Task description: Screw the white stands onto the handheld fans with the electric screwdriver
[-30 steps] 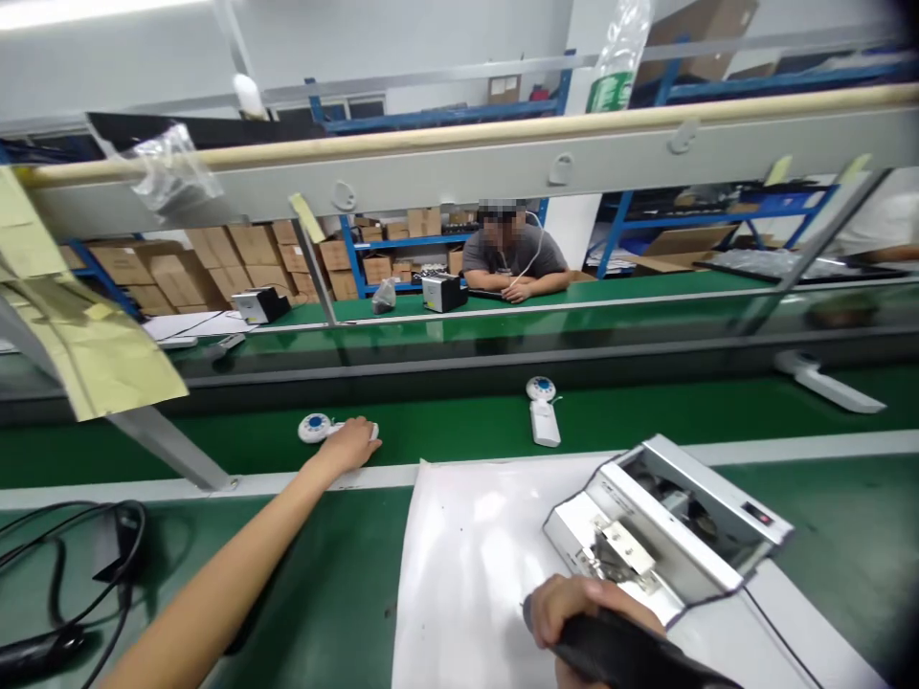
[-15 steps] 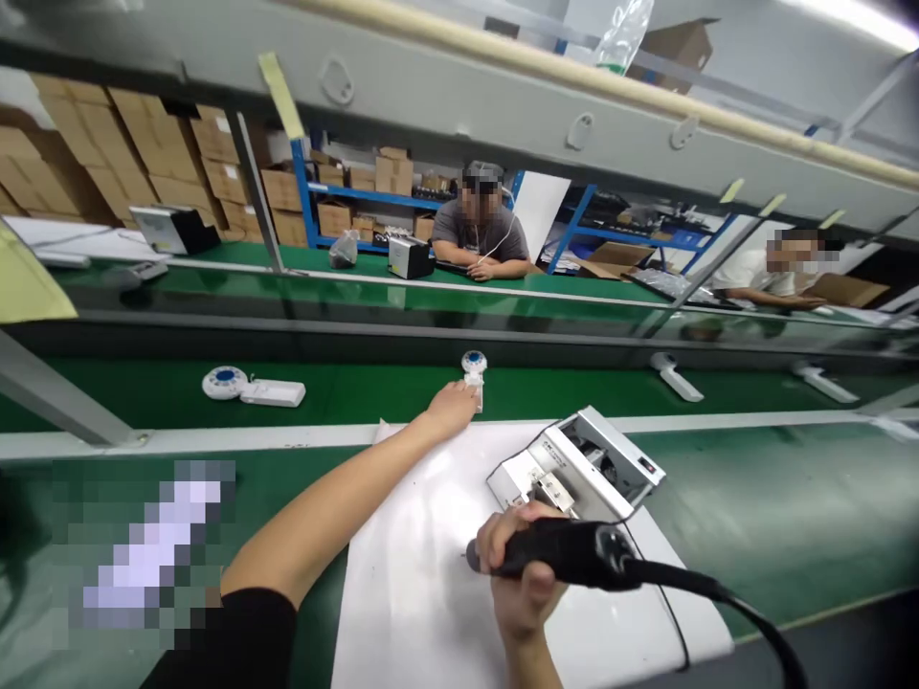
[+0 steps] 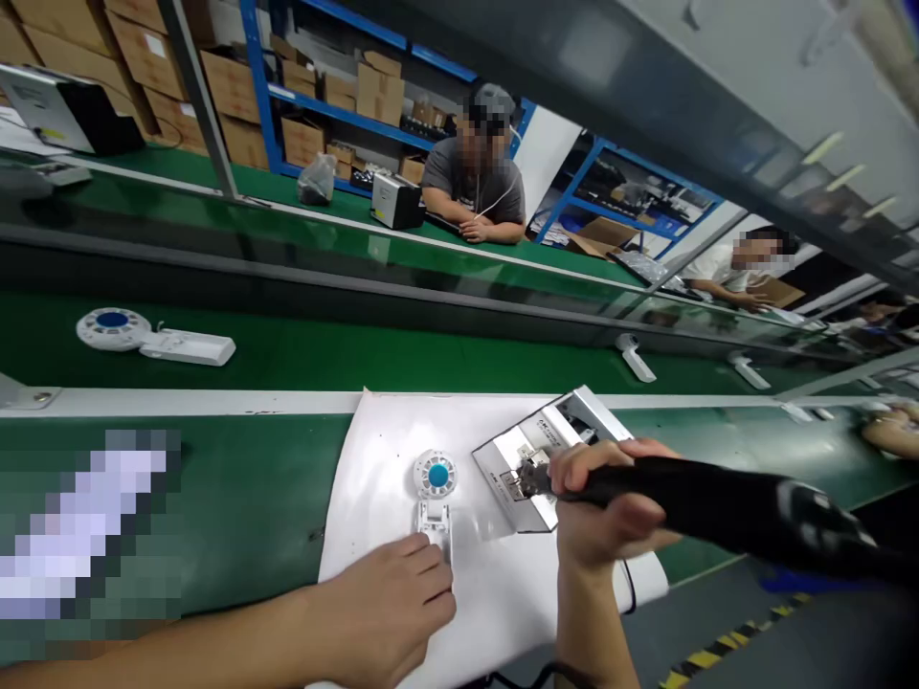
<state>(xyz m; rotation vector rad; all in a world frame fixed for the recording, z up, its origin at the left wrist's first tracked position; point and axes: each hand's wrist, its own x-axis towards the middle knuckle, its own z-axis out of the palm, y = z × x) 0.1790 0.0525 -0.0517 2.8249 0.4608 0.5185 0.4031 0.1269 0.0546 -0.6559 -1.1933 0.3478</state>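
Observation:
My left hand [image 3: 392, 603] is closed on the handle end of a small white device [image 3: 435, 478] with a round slotted head and a blue centre, like a handheld fan. The device lies on a white sheet [image 3: 380, 450], its head pointing away from me. In my right hand [image 3: 603, 507] is a black electric screwdriver [image 3: 689, 498], held nearly level. Its tip reaches the front plate of a silver screw feeder [image 3: 524, 450] at the right of the sheet. Whether a screw sits on the tip, I cannot make out.
Beyond the white rail [image 3: 215, 402] runs a green conveyor belt [image 3: 359, 349] carrying another white device [image 3: 154, 335] at left and more at right. A blurred rectangular object [image 3: 86, 526] lies left. Across the line sits a person [image 3: 478, 191]; another [image 3: 739, 273] is farther right.
My left hand has brought the white device from the belt back onto the sheet. The screwdriver has moved right and forward, its tip now at the screw feeder. The view has tilted and shifted.

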